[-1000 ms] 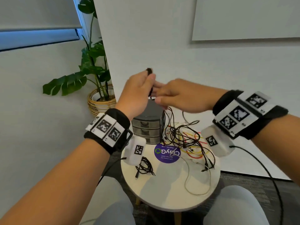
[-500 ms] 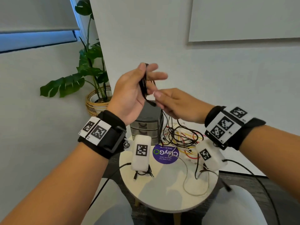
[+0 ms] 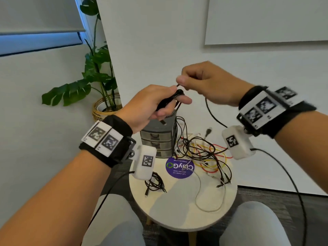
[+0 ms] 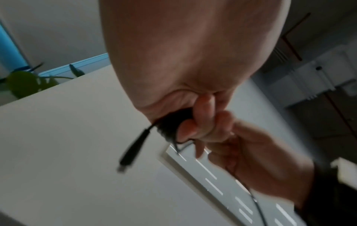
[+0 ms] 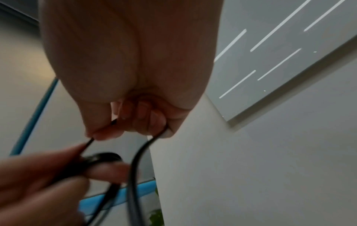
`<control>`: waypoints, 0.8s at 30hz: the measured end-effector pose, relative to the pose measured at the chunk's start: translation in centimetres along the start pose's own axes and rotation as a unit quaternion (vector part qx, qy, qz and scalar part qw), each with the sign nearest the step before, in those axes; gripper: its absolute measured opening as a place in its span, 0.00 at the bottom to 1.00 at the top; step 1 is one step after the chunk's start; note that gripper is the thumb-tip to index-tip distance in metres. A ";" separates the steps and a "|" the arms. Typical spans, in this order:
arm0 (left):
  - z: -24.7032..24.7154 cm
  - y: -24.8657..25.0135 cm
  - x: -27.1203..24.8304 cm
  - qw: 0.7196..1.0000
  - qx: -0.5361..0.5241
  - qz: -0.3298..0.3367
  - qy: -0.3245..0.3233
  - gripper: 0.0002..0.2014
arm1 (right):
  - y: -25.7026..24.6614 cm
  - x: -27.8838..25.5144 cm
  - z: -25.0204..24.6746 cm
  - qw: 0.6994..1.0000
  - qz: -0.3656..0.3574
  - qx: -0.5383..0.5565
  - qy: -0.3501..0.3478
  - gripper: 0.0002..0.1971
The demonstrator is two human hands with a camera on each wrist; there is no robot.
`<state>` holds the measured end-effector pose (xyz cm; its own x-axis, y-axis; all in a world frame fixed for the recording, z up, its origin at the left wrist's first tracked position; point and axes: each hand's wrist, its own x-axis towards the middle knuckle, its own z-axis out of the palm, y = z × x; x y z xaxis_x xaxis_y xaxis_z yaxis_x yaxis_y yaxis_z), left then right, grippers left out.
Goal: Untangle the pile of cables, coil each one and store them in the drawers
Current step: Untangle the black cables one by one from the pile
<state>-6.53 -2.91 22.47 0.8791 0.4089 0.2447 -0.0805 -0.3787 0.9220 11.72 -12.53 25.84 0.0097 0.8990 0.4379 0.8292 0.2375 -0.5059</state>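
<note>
Above the small round table (image 3: 177, 219), my left hand (image 3: 159, 102) grips a bundle of coiled black cable (image 3: 168, 101); its plug end (image 4: 131, 151) dangles below the fist. My right hand (image 3: 198, 80) pinches the same cable's free run (image 5: 90, 141) between thumb and forefinger, just up and right of the left hand. From the right hand the cable (image 3: 213, 116) loops down toward the tangled pile (image 3: 200, 153) of black, white, red and yellow cables. A grey drawer unit (image 3: 157, 141) stands at the table's back, partly hidden by my left hand.
A coiled black cable (image 3: 154, 183) lies at the table's left front, and a loose white cable (image 3: 209, 197) trails toward the front edge. A purple round sticker (image 3: 179, 168) marks the table's middle. A potted plant (image 3: 99, 75) stands on the floor to the left. My knees flank the table.
The right hand rose and moved right, drawing the cable out from the left hand's bundle. The left hand dropped lower and closed its fingers round the coil.
</note>
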 end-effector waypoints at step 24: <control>2.3 -0.8 1.7 0.999 0.028 0.017 -0.007 0.24 | 1.7 -2.4 -2.7 0.990 -0.014 -0.137 0.034 0.16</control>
<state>-3.94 -3.82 21.51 0.8832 0.3829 0.2709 -0.0843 -0.4386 0.8947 14.59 -15.26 25.93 0.0155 0.8643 0.5027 0.9501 0.1440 -0.2769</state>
